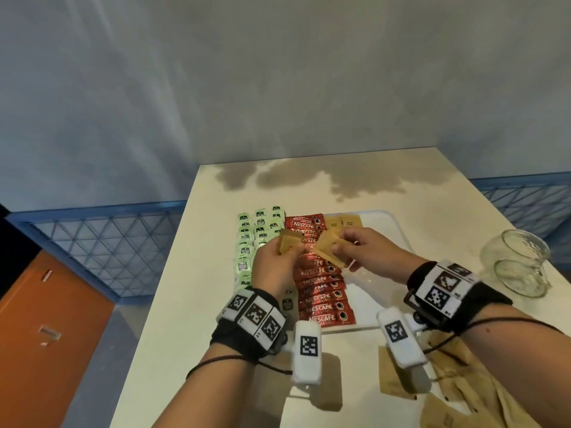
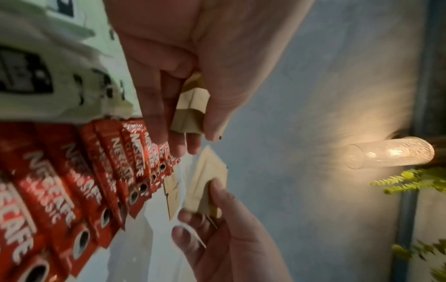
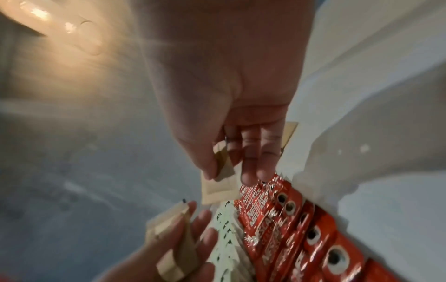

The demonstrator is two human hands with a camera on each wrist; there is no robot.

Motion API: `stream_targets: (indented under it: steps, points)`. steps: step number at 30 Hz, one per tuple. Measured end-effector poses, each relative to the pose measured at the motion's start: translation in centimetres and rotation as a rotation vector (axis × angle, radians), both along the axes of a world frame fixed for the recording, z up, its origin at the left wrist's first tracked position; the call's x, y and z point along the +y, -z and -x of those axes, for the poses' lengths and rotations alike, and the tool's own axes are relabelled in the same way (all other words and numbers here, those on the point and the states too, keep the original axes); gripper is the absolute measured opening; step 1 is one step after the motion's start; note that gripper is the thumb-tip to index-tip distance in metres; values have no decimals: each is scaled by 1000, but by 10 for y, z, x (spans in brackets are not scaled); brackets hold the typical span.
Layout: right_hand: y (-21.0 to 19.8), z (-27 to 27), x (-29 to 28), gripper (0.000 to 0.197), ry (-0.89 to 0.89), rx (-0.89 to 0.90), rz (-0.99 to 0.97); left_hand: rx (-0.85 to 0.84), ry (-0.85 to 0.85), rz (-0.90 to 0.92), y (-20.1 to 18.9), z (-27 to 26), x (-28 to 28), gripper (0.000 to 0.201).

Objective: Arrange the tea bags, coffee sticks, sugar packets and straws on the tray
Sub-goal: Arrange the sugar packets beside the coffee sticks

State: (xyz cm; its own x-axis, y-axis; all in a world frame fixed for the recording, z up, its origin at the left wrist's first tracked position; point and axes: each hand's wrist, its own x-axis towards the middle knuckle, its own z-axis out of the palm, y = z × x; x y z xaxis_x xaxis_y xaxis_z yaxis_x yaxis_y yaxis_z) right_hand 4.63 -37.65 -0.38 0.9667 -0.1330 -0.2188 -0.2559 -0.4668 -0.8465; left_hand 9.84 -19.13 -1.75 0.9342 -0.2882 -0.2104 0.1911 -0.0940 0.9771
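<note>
Standing against a grey wall (image 1: pixel 278 72), a cream table (image 1: pixel 185 304) bears the tray (image 1: pixel 398 230)

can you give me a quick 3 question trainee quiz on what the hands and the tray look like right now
1. True or false: both hands hold brown sugar packets above the tray.
2. Which row lies between the green tea bags and the brown sugar packets laid at the tray's far end? A) straws B) red coffee sticks C) glass jars
3. Fill in: the loose brown packets still off the tray lie on the table nearest the ______ wrist.

Key
1. True: the left hand grips a small stack, and the right hand pinches packets.
2. B, the red coffee sticks.
3. right
</note>
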Motion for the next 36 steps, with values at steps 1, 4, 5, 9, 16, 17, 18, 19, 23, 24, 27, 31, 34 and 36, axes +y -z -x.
stream_targets:
  steps: [1, 4, 5, 9, 16, 17, 18, 19, 23, 24, 27, 31, 34, 36]
  points:
    - [-2, 1, 1, 9, -45, 30, 49, -56, -2, -32, -2, -1, 2, 5]
    - [-12, 6, 3, 11, -129, 103, 34, -172, 58, -115, -12, -1, 1, 10]
    - [-16, 7, 4, 12, -154, 119, 14, -203, 97, -154, -15, 0, -1, 9]
    - [-27, 9, 3, 11, -237, 121, 81, -176, 235, -191, -18, 10, -7, 10]
    - [-25, 12, -5, 11, -45, 31, -57, 41, 222, 6, -12, 24, -5, 17]
    - [-21, 12, -6, 11, 7, 18, -111, 66, 190, 33, -11, 24, -6, 16]
    - [-17, 12, -7, 12, 33, 23, -144, 87, 162, 63, -10, 24, -7, 15]
    - [-13, 11, -9, 12, 40, 37, -157, 108, 145, 85, -10, 23, -9, 14]
    - [3, 3, -24, 13, 105, 49, -148, 159, 102, 91, -8, 13, -13, 12]
    - [8, 0, -29, 12, 155, 49, -132, 185, 69, 106, -7, 10, -9, 15]
    - [29, -19, -48, 11, 313, 90, -62, 215, 18, 117, -4, -5, -1, 20]
    - [54, -41, -56, 7, 453, 144, -135, 186, -19, 73, -3, -18, 5, 20]
    - [60, -52, -56, 8, 472, 142, -172, 148, -20, 52, -4, -25, 7, 18]
    - [62, -58, -56, 10, 475, 136, -202, 148, -38, 65, -4, -29, 7, 18]
